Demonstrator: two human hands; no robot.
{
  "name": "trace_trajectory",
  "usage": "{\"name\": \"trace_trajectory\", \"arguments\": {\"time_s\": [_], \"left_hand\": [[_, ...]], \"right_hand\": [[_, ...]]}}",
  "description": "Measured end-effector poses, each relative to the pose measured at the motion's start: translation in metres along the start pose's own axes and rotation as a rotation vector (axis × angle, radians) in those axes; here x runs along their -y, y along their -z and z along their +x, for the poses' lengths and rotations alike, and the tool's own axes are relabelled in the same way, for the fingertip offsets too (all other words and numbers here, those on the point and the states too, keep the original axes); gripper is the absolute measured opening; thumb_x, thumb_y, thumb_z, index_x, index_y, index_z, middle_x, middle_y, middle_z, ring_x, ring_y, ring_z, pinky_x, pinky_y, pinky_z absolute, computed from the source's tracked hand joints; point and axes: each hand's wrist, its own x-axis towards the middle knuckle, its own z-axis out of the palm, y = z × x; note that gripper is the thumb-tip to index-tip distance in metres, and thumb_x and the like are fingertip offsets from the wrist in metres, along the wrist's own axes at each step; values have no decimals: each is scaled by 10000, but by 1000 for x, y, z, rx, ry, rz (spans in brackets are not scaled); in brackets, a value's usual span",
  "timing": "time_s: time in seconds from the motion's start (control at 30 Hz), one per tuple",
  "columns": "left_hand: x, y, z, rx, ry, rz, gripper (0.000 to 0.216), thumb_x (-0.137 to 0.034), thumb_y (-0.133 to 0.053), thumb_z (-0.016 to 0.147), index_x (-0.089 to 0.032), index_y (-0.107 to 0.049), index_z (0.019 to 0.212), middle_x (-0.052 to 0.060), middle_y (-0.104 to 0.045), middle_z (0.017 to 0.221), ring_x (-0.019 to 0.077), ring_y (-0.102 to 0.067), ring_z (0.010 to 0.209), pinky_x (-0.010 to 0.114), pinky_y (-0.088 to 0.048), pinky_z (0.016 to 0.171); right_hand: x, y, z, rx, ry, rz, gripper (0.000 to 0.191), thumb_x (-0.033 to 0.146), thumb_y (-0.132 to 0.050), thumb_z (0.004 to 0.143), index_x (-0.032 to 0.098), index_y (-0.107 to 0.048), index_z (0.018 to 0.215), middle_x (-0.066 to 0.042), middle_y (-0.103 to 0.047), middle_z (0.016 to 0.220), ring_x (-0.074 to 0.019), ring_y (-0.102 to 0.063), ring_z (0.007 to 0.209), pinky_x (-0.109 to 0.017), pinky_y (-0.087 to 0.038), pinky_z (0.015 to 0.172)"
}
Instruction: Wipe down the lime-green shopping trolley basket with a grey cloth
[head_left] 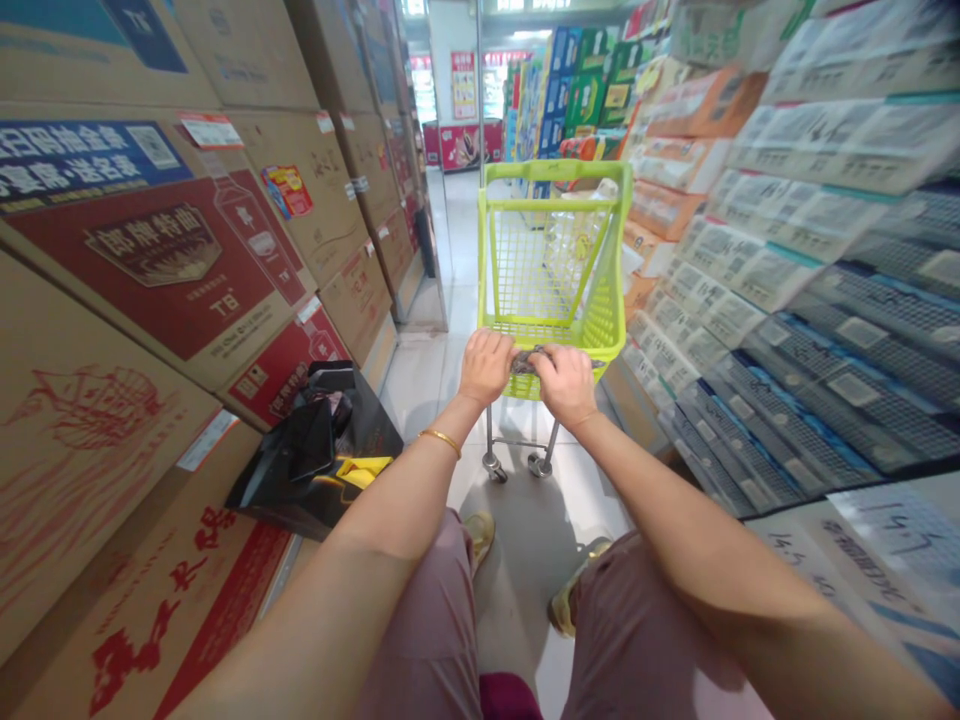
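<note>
While the left hand (pixel 487 365) and the right hand (pixel 567 385) close side by side around the dark handle (pixel 529 360), fingers curled over its top and knuckles facing the camera, only a short stretch of the bar shows between them. A thin gold bracelet (pixel 440 440) circles the left wrist. The handle belongs to a lime-green cart (pixel 555 172) that stands straight ahead in the middle of a narrow shop aisle, its mesh basket holding something clear and plastic at the far end, too blurred to name. Two small wheels (pixel 495 468) under the near end rest on the pale tiled floor (pixel 427 370). Below the arms, pink trousers (pixel 442 620) and gold shoes (pixel 480 533) show, just behind the cart. To the left, a black bag (pixel 315 455) with a yellow piece in it leans against stacked cardboard boxes (pixel 150 270) printed in red. To the right, close beside the cart, shelves carry rows of wrapped packs (pixel 810 270) in white, blue and orange. More stacked goods stand at the far end of the aisle.
</note>
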Motion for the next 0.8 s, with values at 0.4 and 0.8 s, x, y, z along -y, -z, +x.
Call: {"name": "trace_trajectory", "arguments": {"time_s": [0.4,0.8], "left_hand": [[-12,7,6,-54,124,54,367,-317,-253,928,-174,-531,735,79,-549,769,218,-489,868,398,-323,918],[-19,13,9,78,29,-63,368,-302,-222,944,-186,-501,734,54,-549,743,186,-478,765,327,-326,739]], "right_hand": [[15,-18,-25,165,183,-26,234,261,-392,903,221,-621,924,-59,-589,943,-183,-395,788,-315,-231,691],[7,-3,-9,102,198,-55,236,221,-387,899,215,-622,917,-59,-585,907,-178,-389,773,-314,-239,689]]}}
